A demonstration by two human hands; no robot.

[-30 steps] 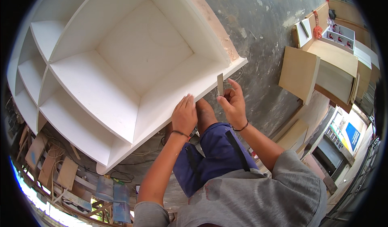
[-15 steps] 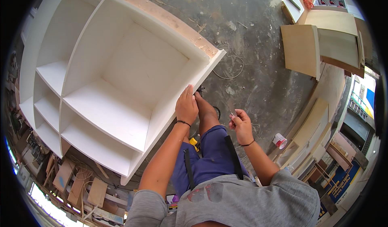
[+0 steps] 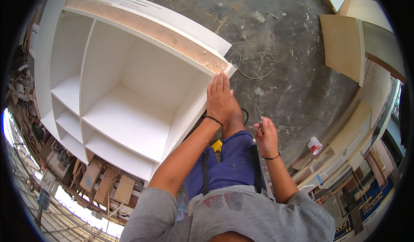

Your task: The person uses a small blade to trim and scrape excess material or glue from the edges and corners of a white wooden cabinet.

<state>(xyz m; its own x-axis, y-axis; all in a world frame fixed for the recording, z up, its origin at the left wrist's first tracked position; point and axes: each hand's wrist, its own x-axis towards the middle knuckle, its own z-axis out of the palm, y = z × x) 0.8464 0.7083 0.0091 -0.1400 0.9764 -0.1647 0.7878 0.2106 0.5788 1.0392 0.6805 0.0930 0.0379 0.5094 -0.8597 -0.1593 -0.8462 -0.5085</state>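
A white wooden cabinet (image 3: 129,108) with several open compartments stands at the left, a bare wood strip (image 3: 148,26) along its far upper side. My left hand (image 3: 220,99) lies on the front edge near the far right corner, fingers stretched out and pressed to the panel. Curled wood shavings (image 3: 211,63) are scattered on the strip just beyond my fingertips. In my right hand (image 3: 267,136), closed and held apart from the cabinet, is a small tool with a thin blade (image 3: 258,112) pointing away from me; its exact kind is too small to make out.
A long white panel (image 3: 172,20) lies beyond the cabinet. A thin cable (image 3: 258,76) loops on the concrete floor. To the right are a red and white can (image 3: 315,145), wooden boards (image 3: 351,123) and a box-like wooden piece (image 3: 343,48). Wood offcuts (image 3: 105,186) are piled at lower left.
My left hand has slid along the cabinet edge toward the far corner. The view has shifted, showing the white panel behind the cabinet. My right hand still holds the thin-bladed tool.
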